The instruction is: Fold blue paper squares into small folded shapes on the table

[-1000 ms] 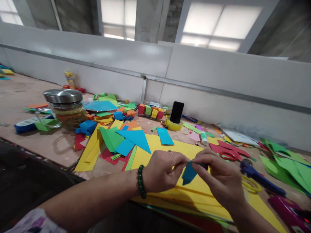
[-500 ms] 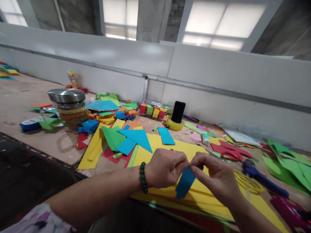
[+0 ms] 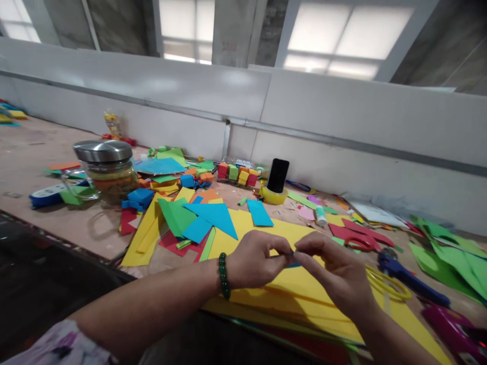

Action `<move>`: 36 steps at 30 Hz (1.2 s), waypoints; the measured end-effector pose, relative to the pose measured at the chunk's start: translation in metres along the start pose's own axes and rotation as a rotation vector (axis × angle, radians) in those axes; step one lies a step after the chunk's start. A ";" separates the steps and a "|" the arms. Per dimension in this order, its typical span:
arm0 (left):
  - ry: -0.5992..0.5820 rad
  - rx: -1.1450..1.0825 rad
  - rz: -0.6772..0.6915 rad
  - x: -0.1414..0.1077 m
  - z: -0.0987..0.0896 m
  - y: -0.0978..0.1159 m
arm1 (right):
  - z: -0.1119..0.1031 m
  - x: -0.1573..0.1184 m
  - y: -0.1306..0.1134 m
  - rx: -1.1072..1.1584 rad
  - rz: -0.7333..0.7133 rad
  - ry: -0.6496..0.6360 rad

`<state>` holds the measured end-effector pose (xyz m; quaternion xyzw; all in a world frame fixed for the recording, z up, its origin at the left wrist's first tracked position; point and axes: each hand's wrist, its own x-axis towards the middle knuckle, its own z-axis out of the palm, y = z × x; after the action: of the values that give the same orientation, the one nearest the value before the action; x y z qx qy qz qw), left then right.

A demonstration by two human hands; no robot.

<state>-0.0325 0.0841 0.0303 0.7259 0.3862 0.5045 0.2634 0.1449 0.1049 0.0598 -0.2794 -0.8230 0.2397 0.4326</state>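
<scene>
Both hands meet above the yellow paper sheets (image 3: 304,299) at the near side of the table. My left hand (image 3: 262,258), with a green bead bracelet at the wrist, pinches one side of a small piece of blue paper (image 3: 293,262). My right hand (image 3: 331,268) grips the other side between thumb and forefinger. Only a thin blue edge shows; the fingers hide most of the piece. Blue triangular paper (image 3: 216,218) and a blue rectangle (image 3: 259,213) lie beyond the hands.
Right of my hands are yellow-handled scissors (image 3: 391,284), a blue-handled tool (image 3: 414,279), red-handled scissors (image 3: 359,243) and a magenta object (image 3: 452,329). A lidded glass jar (image 3: 110,175) stands at left. A phone (image 3: 278,175) leans upright in a yellow tape roll (image 3: 273,194).
The blue paper hung down with its broad face showing; now it is turned up and mostly hidden between the fingers. Both hands stay in nearly the same place.
</scene>
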 end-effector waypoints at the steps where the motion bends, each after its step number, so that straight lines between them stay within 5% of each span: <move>1: -0.008 0.031 0.023 -0.001 0.001 0.000 | -0.001 0.000 -0.001 -0.024 -0.037 -0.013; 9: -0.009 0.260 0.203 -0.002 -0.001 -0.001 | 0.000 0.002 -0.005 -0.152 -0.119 -0.058; 18: 0.034 -0.107 -0.119 0.007 -0.009 0.000 | -0.004 0.001 0.020 -0.023 -0.097 0.274; 24: 0.121 -0.083 -0.036 0.008 -0.012 -0.003 | -0.018 0.004 0.027 -0.181 -0.124 0.092; 28: 0.162 -0.327 0.005 0.008 -0.016 0.002 | -0.023 0.005 0.027 -0.217 -0.043 0.085; 31: 0.082 -0.497 -0.126 0.010 -0.023 0.006 | -0.020 0.003 0.027 -0.281 -0.138 0.106; 36: -0.102 -0.079 -0.242 0.012 -0.031 0.005 | -0.013 0.000 0.021 -0.364 -0.307 -0.124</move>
<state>-0.0573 0.0909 0.0511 0.6878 0.4370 0.4460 0.3701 0.1610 0.1221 0.0532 -0.2093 -0.9104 0.0356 0.3552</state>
